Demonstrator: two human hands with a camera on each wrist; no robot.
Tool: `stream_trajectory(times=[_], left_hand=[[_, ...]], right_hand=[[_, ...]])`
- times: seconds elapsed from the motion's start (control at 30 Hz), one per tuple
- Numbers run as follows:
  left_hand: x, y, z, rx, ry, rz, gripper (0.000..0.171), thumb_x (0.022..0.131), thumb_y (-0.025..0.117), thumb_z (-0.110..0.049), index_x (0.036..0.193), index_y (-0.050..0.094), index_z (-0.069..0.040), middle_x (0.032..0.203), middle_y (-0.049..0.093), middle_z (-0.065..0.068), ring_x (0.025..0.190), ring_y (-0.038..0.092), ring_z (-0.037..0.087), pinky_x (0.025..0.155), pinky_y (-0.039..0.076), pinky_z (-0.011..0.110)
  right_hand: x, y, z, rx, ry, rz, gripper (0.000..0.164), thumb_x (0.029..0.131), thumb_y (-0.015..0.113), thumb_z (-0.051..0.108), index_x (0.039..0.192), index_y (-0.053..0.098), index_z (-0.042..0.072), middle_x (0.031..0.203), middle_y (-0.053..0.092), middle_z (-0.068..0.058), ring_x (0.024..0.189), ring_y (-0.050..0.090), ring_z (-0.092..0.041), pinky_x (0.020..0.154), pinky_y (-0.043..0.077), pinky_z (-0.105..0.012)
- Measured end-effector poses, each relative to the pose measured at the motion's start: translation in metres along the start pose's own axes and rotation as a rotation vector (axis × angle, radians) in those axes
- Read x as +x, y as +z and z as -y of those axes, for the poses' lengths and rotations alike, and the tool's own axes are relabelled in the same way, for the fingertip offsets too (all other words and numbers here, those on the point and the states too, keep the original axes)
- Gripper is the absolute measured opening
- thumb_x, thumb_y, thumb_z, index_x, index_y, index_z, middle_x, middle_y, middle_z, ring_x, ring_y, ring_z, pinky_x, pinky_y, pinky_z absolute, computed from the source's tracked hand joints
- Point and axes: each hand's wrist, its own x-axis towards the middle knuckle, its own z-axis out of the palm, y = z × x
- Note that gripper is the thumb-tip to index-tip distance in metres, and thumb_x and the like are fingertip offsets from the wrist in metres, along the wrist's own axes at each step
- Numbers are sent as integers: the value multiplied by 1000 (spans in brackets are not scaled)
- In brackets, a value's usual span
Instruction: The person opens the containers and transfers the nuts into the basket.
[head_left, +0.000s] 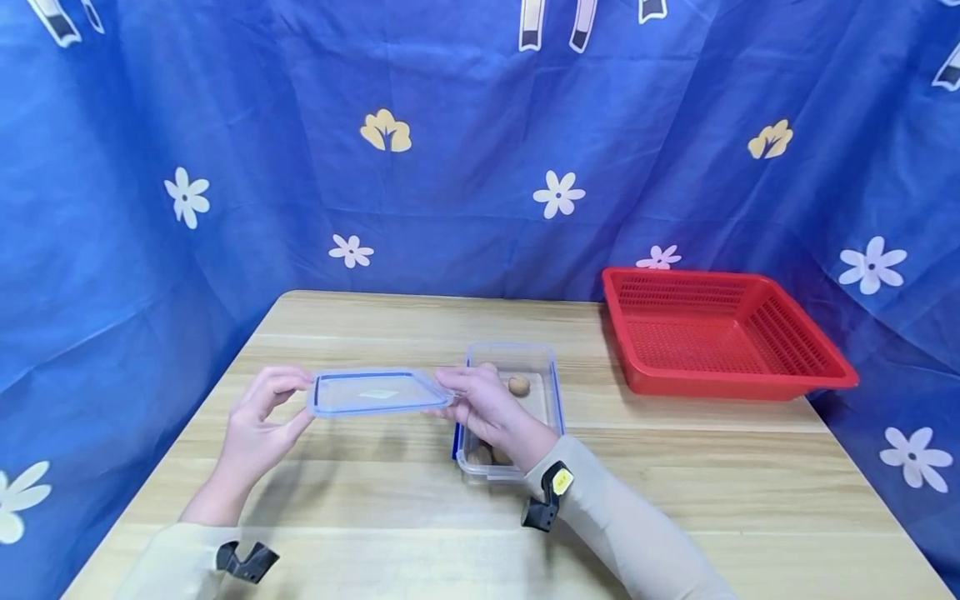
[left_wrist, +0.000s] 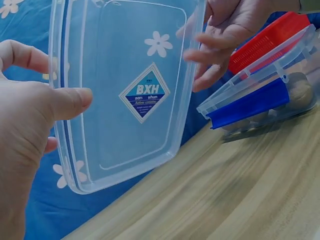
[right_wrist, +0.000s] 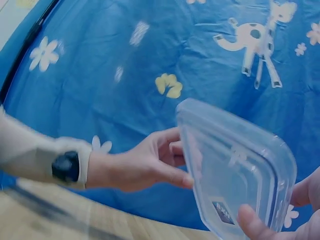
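Note:
A clear plastic container lid (head_left: 386, 404) with a blue seal is held up above the table, and a blue diamond label (left_wrist: 145, 93) shows on it. My left hand (head_left: 258, 421) pinches its left edge between thumb and fingers. At the opposite edge my right hand (head_left: 491, 408) grips it, the thumb (right_wrist: 252, 222) on one face and fingers behind. Under and beside the right hand stands the clear container (head_left: 555, 392) with blue side clips, open at the top. Round brown walnut-like things (head_left: 518, 385) lie in it, partly hidden by the right hand and wrist.
A red perforated plastic basket (head_left: 738, 385) stands at the back right of the wooden table (head_left: 375, 550). Blue patterned cloth (head_left: 465, 167) hangs behind the table and at both sides.

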Motion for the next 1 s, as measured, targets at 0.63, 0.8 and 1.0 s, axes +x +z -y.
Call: stream_trajectory(times=[0.63,0.8,1.0], left_hand=[[-15,-19,21,-90,-474,37,31,90,50,11,121,49,12,114,58,10,98,58,8,74,53,16],[-16,-19,23,-80,-602,54,35,97,48,-10,129,46,5,117,56,-2,95,58,3,68,53,15],[-17,-22,22,-60,-754,80,45,95,53,-16,135,41,1,111,55,-6,93,57,-1,61,52,17]], right_hand=[[-3,6,-6,10,17,77,55,90,51,-7,140,28,-5,125,49,-24,104,56,-44,81,52,-45],[-3,9,-13,2,-11,65,53,88,51,-9,138,33,-3,123,51,-24,102,57,-45,80,53,-46],[-4,17,-25,-8,-44,34,50,87,54,-9,134,39,-2,118,53,-24,97,60,-43,78,54,-45]])
